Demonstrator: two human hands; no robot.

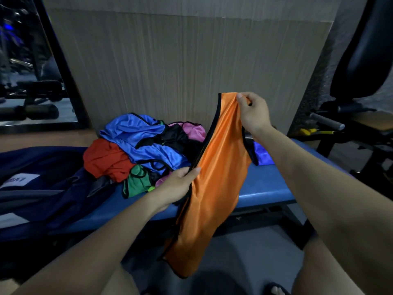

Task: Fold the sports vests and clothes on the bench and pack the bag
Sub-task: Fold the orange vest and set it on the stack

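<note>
An orange sports vest (214, 184) with black trim hangs in the air in front of the blue bench (265, 188). My right hand (253, 112) pinches its top edge, held high. My left hand (180, 184) grips its black-trimmed left edge lower down. The vest's bottom end dangles below the bench's front edge. A heap of vests (144, 152) in blue, red, green, pink and black lies on the bench behind my left hand. A dark navy bag (42, 188) with a white label lies on the bench's left end.
A folded blue cloth (262, 155) lies on the bench behind my right forearm. A wood-panelled wall (180, 67) stands behind the bench. Black gym equipment (361, 124) stands at the right, a mirror (25, 71) at the left. Grey floor lies below.
</note>
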